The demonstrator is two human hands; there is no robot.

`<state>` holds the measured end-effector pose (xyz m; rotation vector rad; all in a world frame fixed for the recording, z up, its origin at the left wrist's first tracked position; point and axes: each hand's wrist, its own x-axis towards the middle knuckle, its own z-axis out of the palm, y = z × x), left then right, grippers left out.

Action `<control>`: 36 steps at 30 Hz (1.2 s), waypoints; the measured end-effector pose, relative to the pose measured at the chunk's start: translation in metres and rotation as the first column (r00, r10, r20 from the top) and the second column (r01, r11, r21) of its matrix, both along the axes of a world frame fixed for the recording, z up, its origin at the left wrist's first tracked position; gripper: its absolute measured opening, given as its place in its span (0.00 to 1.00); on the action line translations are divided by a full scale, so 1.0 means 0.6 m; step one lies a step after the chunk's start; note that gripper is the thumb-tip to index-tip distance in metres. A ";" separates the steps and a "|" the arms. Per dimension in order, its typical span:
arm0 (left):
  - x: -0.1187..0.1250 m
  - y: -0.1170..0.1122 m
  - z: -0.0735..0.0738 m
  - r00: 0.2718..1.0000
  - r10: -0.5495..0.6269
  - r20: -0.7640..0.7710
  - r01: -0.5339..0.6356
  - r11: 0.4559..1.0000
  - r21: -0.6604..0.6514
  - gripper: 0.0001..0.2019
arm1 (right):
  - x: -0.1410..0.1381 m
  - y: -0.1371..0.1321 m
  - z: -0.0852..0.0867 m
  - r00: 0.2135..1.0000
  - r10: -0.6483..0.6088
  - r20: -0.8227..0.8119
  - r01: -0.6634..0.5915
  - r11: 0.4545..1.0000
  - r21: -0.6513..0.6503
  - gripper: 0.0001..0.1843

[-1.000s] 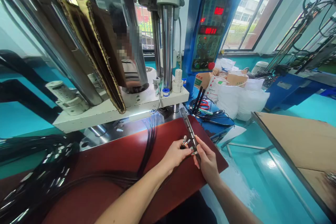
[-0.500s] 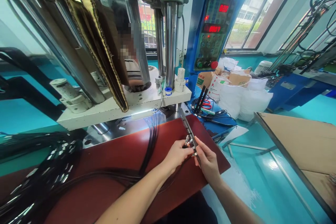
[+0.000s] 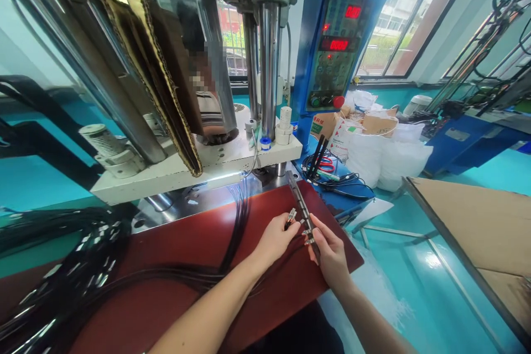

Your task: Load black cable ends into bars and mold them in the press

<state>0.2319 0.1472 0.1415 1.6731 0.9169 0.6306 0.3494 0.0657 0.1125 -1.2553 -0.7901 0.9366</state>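
My left hand (image 3: pixel 274 239) pinches a cable connector (image 3: pixel 291 215) with a shiny metal end, which points up and away from me. Just to the right, my right hand (image 3: pixel 333 257) grips a long, narrow slotted metal bar (image 3: pixel 299 197) near its lower end. Small metal connector ends sit in the bar close to my right fingertips. A small gap separates the connector from the bar. Both hands are over a dark red board (image 3: pixel 274 282). Black cables (image 3: pixel 236 238) run across the board, to the left of my hands.
Ahead stands a press with a white plate (image 3: pixel 224 163) and folded cardboard (image 3: pixel 166 94) leaning on it. A blue control box (image 3: pixel 340 38) has red displays. Scissors (image 3: pixel 327 164) and cables lie on a blue surface. More black cables (image 3: pixel 83 265) are heaped at left; white sacks (image 3: pixel 385 160) stand behind.
My left hand has drawn slightly left, so the connector is now apart from the bar. My right hand still holds the bar, nearly in the same place.
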 end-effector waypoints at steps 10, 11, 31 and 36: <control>-0.004 -0.012 0.011 0.971 0.052 -0.231 -0.015 0.987 0.162 0.09 | 0.003 -0.001 0.001 1.000 0.026 0.005 -0.026 1.000 -0.014 0.26; -0.005 -0.013 0.014 0.968 0.054 -0.247 -0.008 0.983 0.183 0.09 | 0.003 -0.002 0.002 1.000 0.028 0.011 -0.028 0.999 -0.017 0.27; -0.023 -0.010 0.007 0.991 -0.063 -0.120 0.085 0.978 0.189 0.05 | 0.006 0.001 -0.011 0.988 0.082 0.130 -0.082 0.997 -0.010 0.25; -0.038 0.008 0.015 0.999 -0.035 -0.025 0.038 0.987 0.155 0.06 | 0.006 0.000 -0.006 0.998 0.037 0.046 -0.037 0.999 0.014 0.25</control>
